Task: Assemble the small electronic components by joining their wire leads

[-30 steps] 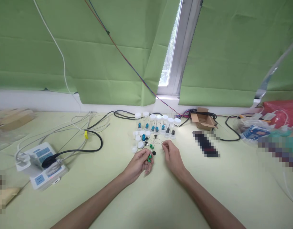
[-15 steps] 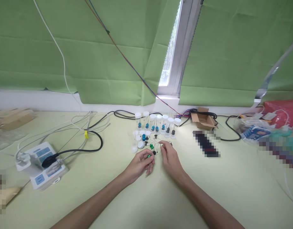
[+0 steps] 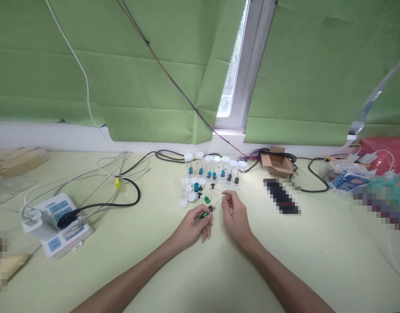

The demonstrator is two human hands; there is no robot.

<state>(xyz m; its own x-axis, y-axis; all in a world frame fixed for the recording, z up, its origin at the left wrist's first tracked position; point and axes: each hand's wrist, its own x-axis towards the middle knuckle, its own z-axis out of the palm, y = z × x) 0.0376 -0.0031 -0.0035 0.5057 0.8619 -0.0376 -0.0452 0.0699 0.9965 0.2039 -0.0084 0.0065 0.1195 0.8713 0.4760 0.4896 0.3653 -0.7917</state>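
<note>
I see the left hand [image 3: 196, 224] with thumb and fingers pinched on a small green piece [image 3: 203, 215], the other fingers loosely curled beneath. The piece is partly covered by the fingers, just above the table [image 3: 216, 274] as far as I can judge. Facing it, near but apart, the right hand [image 3: 234, 213] has its thumb and forefinger brought together on a thin wire [image 3: 218, 202], which slants down toward the left hand; I can't make out whether it joins the green piece.

Just beside the left fingertips I see a black piece [image 3: 210, 208], and beyond it a second green piece [image 3: 206, 199]. Next come a blue piece [image 3: 196, 187] and white caps [image 3: 192, 198] to the left. Behind these stands a row of clear vials [image 3: 216, 171] with white lids, blue or dark pieces inside.

Further out, an open cardboard box [image 3: 276, 166] sits to the right at the wall, and a power strip [image 3: 61, 224] with plugs in it lies well to the left. Green curtains [image 3: 154, 87] hang behind everything.
</note>
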